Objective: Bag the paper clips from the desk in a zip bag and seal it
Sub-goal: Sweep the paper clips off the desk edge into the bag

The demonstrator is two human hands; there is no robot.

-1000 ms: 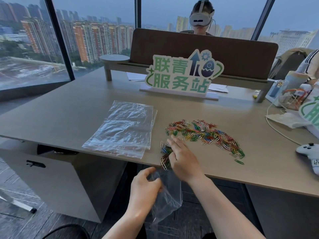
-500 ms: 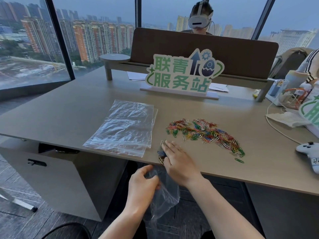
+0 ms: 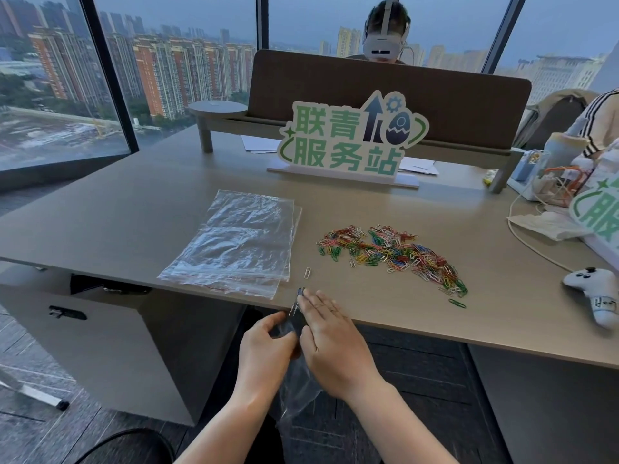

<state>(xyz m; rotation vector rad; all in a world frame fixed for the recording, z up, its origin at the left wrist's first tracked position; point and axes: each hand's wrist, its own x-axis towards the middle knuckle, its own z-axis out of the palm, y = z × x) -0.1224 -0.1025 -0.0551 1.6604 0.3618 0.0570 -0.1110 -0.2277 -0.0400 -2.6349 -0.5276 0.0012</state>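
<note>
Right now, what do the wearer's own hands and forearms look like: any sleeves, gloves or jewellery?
Both forearms are bare, with no sleeves in view. The left hand and right hand wear no gloves. No watch or bracelet shows; whether there is a ring is too small to tell.

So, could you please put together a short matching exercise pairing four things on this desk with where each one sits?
Things:
1. pile of paper clips
2. stack of spare bags
3. game controller
4. green sign

Places:
A. far side of the desk, upright on its base
B. right edge of the desk
C. left of the clips, lying flat
D. middle of the desk, ahead of the right hand

Pairs: 1-D, 2-C, 3-B, 4-A
</note>
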